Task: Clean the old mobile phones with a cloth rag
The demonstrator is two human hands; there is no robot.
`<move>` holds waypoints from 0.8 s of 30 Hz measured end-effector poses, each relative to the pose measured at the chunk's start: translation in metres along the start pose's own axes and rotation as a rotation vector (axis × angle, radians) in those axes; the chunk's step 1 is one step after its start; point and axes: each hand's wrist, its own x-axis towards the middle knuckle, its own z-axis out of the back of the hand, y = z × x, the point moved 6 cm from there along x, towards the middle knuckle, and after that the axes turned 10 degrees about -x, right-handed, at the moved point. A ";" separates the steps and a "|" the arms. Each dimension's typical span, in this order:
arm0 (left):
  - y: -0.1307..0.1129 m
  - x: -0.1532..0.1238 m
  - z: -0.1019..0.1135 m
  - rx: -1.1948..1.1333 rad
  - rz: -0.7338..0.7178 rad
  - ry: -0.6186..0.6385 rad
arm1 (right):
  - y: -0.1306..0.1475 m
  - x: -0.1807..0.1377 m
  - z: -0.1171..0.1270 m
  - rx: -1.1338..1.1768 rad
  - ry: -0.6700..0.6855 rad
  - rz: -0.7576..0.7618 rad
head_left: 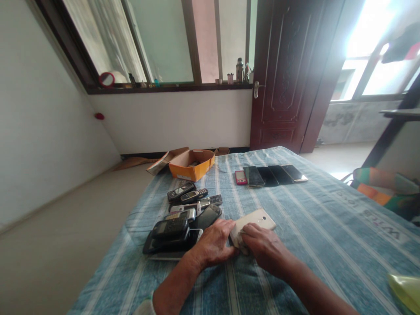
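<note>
A pale gold smartphone (256, 217) lies back up on the striped cloth, its camera at the far right end. My left hand (211, 245) grips the phone's left end between fingers and thumb. Bunched in my right hand (265, 244) is a whitish wiping cloth or tissue (242, 245), pressed onto the back of the phone; most of it is hidden by my fingers. Just left of my left hand sits a pile of old mobile phones, with a black keypad phone (169, 227) on top and a dark touchscreen phone (210, 215) beside it.
Beyond my hands, a pink phone (240, 177) and several dark smartphones (269, 176) lie in a row. An orange cardboard box (193, 168) with its lid open stands at the far left edge. A yellow-green item (405, 291) is at the near right.
</note>
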 end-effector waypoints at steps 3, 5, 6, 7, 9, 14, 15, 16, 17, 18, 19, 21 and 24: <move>-0.002 -0.001 0.001 0.002 0.003 -0.002 | 0.000 0.000 0.000 -0.001 0.006 -0.001; -0.002 -0.001 0.001 0.005 0.010 -0.002 | 0.000 0.000 -0.001 -0.002 0.006 0.001; -0.003 -0.001 0.001 0.007 0.011 -0.001 | 0.000 0.000 -0.002 -0.001 0.004 0.002; -0.003 -0.001 0.001 0.010 0.012 0.000 | 0.000 -0.001 -0.002 0.002 0.001 0.002; -0.003 -0.001 0.001 0.013 0.010 0.001 | -0.001 -0.001 -0.004 0.010 0.000 0.001; -0.001 -0.001 0.000 -0.002 0.009 0.003 | -0.001 -0.001 -0.003 0.019 -0.007 -0.006; 0.000 -0.001 0.000 -0.003 0.009 0.000 | -0.001 -0.001 -0.002 0.021 -0.007 -0.009; 0.000 -0.001 0.000 -0.003 0.009 -0.003 | -0.001 -0.001 -0.002 0.022 -0.005 -0.011; -0.001 -0.001 0.000 -0.002 0.008 -0.007 | -0.001 0.000 -0.002 0.024 -0.001 -0.013; -0.001 -0.001 0.000 -0.002 0.008 -0.010 | -0.001 0.000 -0.002 0.025 0.005 -0.013; -0.001 -0.001 0.000 -0.002 0.011 -0.012 | -0.001 0.000 -0.002 0.026 0.010 -0.015; -0.002 0.000 0.000 0.001 0.017 -0.017 | -0.001 0.000 -0.002 0.031 0.024 -0.019; -0.003 0.000 0.000 0.014 0.028 -0.033 | -0.001 0.000 -0.002 0.035 0.031 -0.026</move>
